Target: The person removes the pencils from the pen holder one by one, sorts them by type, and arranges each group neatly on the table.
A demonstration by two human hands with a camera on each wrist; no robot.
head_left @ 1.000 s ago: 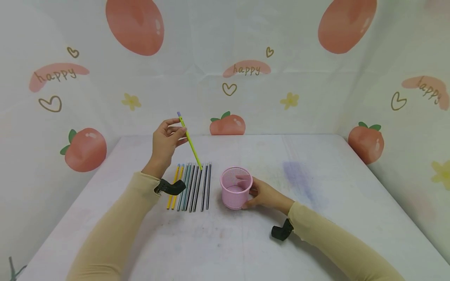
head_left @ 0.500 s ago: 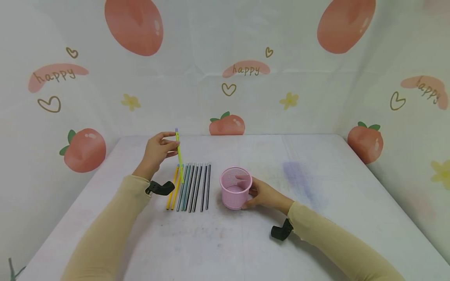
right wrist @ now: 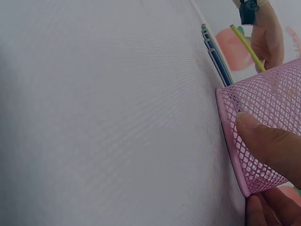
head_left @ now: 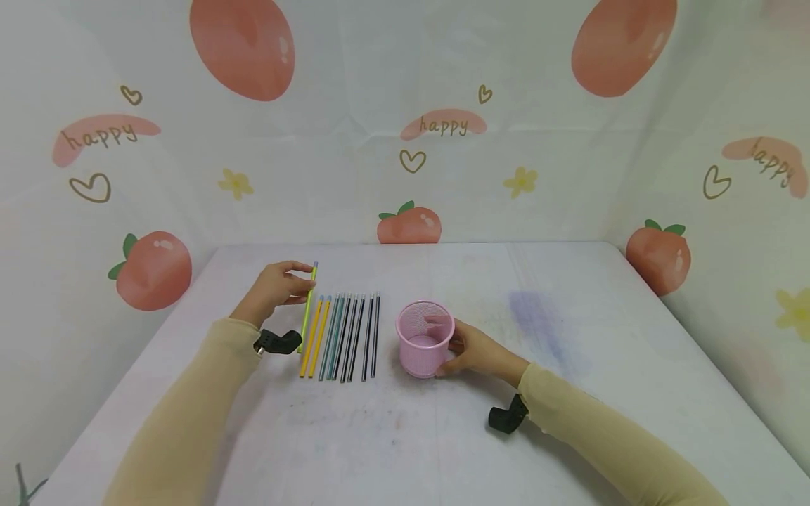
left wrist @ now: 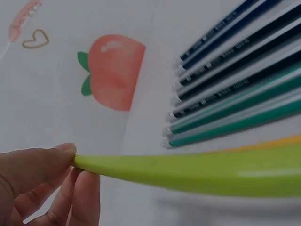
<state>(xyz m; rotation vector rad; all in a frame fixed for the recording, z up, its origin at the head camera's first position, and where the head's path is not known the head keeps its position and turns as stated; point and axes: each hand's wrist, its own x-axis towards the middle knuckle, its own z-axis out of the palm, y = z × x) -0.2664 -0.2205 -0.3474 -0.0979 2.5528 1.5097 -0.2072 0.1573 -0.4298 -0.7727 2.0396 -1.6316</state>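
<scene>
In the head view my left hand (head_left: 273, 289) pinches a yellow-green pencil (head_left: 306, 316) near its purple eraser end. The pencil slants down just left of the row, its lower end close to the table; whether it touches cannot be told. Two yellow pencils (head_left: 321, 330), then teal pencils (head_left: 330, 350) and several dark pencils (head_left: 356, 341), lie side by side. My right hand (head_left: 484, 353) holds a pink mesh pencil cup (head_left: 424, 360), which stands upright right of the row. Thumb (right wrist: 268, 141) against the mesh, the other fingers partly hidden behind it.
The white table (head_left: 405, 443) meets a patterned backdrop (head_left: 354, 161) at its back edge and at both sides. A purple stain (head_left: 538, 323) marks the cloth right of the cup. Black wrist cameras (head_left: 278, 342) sit on both wrists.
My left hand has moved left and down with the yellow-green pencil, from above the dark pencils to beside the yellow ones. The right hand and the cup have stayed put.
</scene>
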